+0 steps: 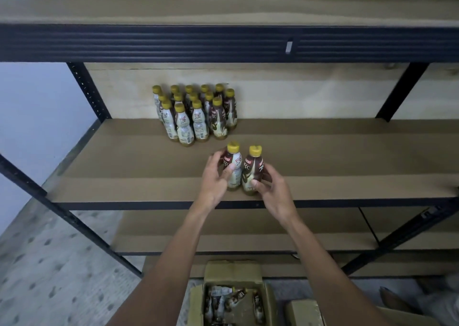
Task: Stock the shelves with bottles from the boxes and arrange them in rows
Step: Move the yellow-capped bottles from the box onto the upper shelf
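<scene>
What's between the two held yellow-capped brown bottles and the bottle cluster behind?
Head view: only bare brown shelf board between held bottles and cluster.

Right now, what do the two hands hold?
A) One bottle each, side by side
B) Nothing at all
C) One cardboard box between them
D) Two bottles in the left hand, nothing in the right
A: the left hand grips the left bottle and the right hand grips the right bottle, both upright and side by side at the front of the middle shelf.
</scene>
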